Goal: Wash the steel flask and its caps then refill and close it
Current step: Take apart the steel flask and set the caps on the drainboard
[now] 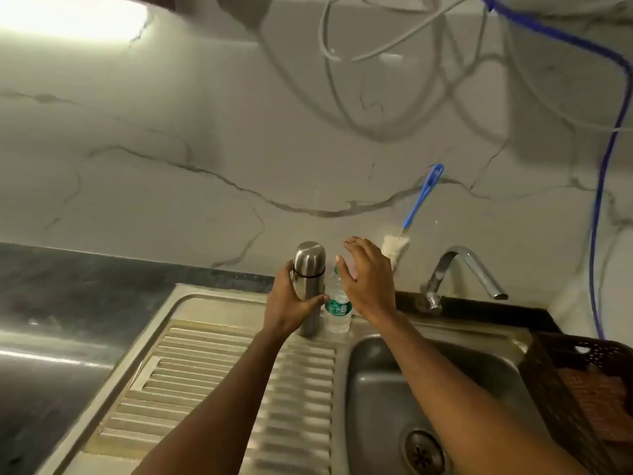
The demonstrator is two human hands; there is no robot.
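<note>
Both forearms reach forward from the bottom of the view, over the ribbed drainboard [212, 378] and the near edge of the sink basin [383, 399]. The left hand [291, 303] is curled round the lower body of the steel flask [308, 269], with the thumb lying across the front and the fingers wrapped round the left side. The flask stands upright at the back of the drainboard, close to the marble-patterned wall [171, 166], with its rounded steel cap [310, 253] on top. Just beside it on the right stands a clear plastic bottle [337, 308] with a green label. The right hand [366, 279] is raised over that bottle, wide open, fingers straight and spread with the palm turned toward the bottle; it holds nothing. Its thumb sits near the bottle's top, and whether it touches cannot be told. Behind the right hand a bottle brush [423, 197] with a blue handle leans against the wall. The tap [462, 269] curves out over the basin, and a dark basket [582, 371] sits at the right edge
</note>
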